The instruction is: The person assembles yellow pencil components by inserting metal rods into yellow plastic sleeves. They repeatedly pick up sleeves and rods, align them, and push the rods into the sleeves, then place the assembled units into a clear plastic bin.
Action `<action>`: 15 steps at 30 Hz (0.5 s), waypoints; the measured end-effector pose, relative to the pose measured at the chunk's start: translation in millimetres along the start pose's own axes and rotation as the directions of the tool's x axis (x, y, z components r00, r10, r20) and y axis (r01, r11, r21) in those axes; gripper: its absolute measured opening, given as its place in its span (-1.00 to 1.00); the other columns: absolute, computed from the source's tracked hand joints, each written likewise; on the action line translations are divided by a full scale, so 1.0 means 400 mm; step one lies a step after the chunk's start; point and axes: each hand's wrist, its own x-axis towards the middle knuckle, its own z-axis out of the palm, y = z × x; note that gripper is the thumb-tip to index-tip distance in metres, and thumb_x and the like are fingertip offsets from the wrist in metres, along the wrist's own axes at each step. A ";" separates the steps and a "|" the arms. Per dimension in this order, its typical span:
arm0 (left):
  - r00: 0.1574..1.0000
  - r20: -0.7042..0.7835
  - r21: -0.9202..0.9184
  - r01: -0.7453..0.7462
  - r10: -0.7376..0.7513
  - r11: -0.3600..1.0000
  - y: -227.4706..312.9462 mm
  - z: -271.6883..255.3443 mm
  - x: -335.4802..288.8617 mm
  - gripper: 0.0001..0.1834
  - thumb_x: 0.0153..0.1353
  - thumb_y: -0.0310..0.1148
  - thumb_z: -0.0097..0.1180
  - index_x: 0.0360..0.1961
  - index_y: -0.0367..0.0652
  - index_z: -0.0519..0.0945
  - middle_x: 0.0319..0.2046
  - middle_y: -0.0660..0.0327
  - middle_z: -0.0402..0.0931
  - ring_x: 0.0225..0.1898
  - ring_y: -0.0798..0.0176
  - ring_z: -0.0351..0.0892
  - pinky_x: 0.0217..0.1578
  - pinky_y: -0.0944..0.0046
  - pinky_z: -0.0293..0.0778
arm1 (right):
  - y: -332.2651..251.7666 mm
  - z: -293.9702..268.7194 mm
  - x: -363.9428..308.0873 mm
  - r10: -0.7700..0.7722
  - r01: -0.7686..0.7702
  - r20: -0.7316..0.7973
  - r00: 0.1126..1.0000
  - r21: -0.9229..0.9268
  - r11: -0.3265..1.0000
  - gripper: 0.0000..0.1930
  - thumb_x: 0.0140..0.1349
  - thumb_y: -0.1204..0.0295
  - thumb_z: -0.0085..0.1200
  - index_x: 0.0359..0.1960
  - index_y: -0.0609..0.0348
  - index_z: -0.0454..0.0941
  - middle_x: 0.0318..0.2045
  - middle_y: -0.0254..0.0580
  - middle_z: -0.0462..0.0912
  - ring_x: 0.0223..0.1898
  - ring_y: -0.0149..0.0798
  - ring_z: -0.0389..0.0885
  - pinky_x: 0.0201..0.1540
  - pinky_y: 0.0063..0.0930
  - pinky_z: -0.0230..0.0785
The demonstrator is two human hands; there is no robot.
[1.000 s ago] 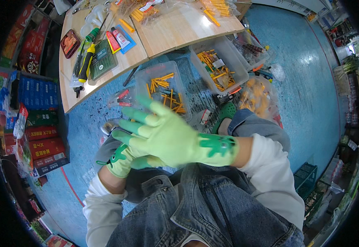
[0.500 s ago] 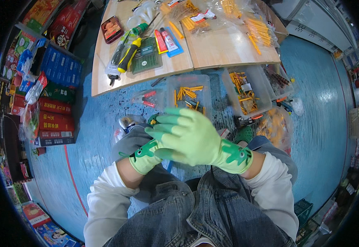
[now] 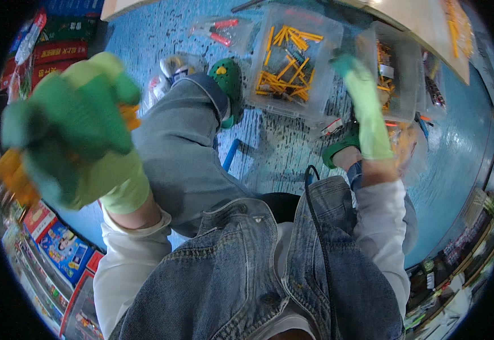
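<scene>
Both my hands wear light green gloves with darker green palms and fingers. My left hand [image 3: 80,133] is raised at the far left, fingers curled round an orange-yellow bundle [image 3: 17,178] that sticks out on both sides of the glove; blur hides its exact kind. My right hand [image 3: 366,107] reaches forward, its blurred fingers between two clear plastic bins. Short yellow-orange sticks [image 3: 292,76] lie loose in the nearer left bin [image 3: 284,107]. More such sticks, with a white label among them, lie in the right bin [image 3: 405,93], partly behind my right hand.
A wooden table edge [image 3: 417,25] juts in at the top right. On the blue floor lie a bag with red-handled tools [image 3: 221,31] and a blue bar [image 3: 233,154]. My green clogs [image 3: 224,82] stand by the bins. Stacked red boxes [image 3: 60,51] line the left.
My hands were together before me, the right over the left; now they are apart. The left has gone left with the orange-yellow bundle, the right toward the bins. The view has tilted down.
</scene>
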 end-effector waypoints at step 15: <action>0.995 -0.036 -0.232 0.087 -0.098 0.969 -0.027 -0.086 0.024 -0.80 0.11 -0.22 0.04 -0.63 0.12 0.39 -0.78 0.51 0.21 -0.66 0.53 0.15 -0.42 0.36 0.10 | 0.463 0.233 0.248 0.306 0.158 0.471 0.827 -0.719 0.677 -0.56 0.13 0.51 -0.21 0.05 -0.06 0.50 -0.05 0.06 0.55 -0.03 0.06 0.53 0.10 -0.24 0.32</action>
